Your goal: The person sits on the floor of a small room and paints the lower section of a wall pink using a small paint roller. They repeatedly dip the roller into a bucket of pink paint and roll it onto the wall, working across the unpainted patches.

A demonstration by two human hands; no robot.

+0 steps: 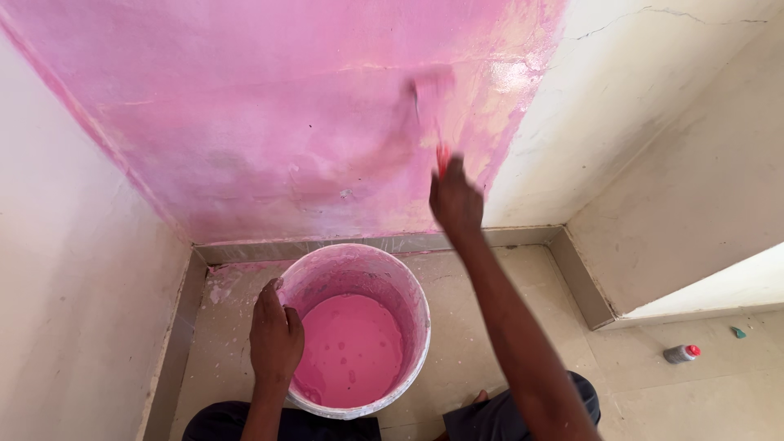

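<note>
My right hand [455, 200] is raised against the pink-painted wall [269, 114] and grips the red handle of a paint brush [430, 102]. The brush head is blurred with motion and pressed on the wet pink paint near the edge of the painted area. My left hand [275, 336] clasps the near-left rim of a white bucket [402, 286] on the floor. The bucket holds pink paint [355, 347] and is smeared pink inside.
The unpainted cream wall [653, 106] lies to the right, with a step-out corner and grey skirting [581, 282]. A small grey bottle with a red cap [681, 354] lies on the tiled floor at the right. My knees show at the bottom edge.
</note>
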